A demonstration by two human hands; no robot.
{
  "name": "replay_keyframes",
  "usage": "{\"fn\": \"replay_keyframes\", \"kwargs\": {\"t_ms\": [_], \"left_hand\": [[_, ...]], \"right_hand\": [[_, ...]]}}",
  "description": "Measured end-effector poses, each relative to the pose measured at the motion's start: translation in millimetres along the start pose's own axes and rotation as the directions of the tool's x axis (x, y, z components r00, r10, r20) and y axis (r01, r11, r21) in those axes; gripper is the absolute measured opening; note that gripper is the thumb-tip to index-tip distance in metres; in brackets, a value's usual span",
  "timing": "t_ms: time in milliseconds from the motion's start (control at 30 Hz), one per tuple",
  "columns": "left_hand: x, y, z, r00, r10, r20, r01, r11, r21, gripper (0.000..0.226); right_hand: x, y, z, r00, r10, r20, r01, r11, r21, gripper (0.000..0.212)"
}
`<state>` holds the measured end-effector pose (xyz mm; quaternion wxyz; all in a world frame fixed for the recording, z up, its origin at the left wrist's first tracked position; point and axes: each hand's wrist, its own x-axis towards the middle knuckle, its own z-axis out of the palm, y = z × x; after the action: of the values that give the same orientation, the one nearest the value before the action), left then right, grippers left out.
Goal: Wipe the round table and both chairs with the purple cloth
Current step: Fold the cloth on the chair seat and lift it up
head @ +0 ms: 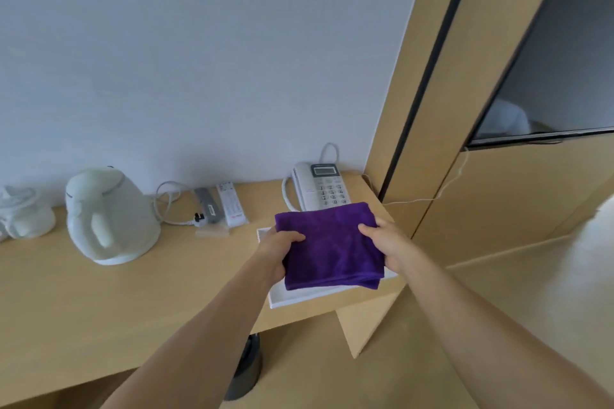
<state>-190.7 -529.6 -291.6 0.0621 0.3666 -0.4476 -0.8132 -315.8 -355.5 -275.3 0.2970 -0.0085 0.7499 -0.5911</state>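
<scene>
A folded purple cloth [330,247] is held over a white tray [292,299] at the right end of a wooden desk [116,302]. My left hand [279,251] grips the cloth's left edge, thumb on top. My right hand [387,246] grips its right edge, thumb also on top. No round table or chairs are in view.
On the desk stand a white kettle [109,216], a white telephone [320,186], two remote controls [221,204] and a loose plug with cord [199,217]. A wall-mounted TV screen [558,70] hangs at the right. A dark bin [246,372] stands under the desk.
</scene>
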Motion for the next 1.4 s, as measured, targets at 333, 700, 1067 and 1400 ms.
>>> {"fn": "replay_keyframes", "kwargs": {"t_ms": [333, 700, 1067, 1400], "left_hand": [[89.1, -51.8, 30.8, 0.966, -0.016, -0.256, 0.01, 1.0, -0.025, 0.042], [123.7, -68.3, 22.7, 0.919, 0.057, -0.391, 0.045, 0.968, 0.246, 0.037], [106.7, -62.5, 21.2, 0.895, 0.04, -0.444, 0.278, 0.729, 0.625, 0.053], [105.1, -80.4, 22.5, 0.88, 0.302, -0.366, 0.145, 0.564, 0.813, 0.041]], "right_hand": [[133.0, 38.1, -17.2, 0.977, 0.106, 0.187, -0.073, 0.982, -0.174, 0.016], [162.2, 64.0, -15.0, 0.993, -0.027, 0.119, 0.087, 0.839, -0.536, 0.016], [139.3, 62.5, -23.7, 0.987, 0.158, 0.037, -0.103, 0.785, -0.611, 0.029], [132.7, 77.6, -24.1, 1.0, -0.02, -0.009, 0.006, 0.638, -0.77, 0.03]]}}
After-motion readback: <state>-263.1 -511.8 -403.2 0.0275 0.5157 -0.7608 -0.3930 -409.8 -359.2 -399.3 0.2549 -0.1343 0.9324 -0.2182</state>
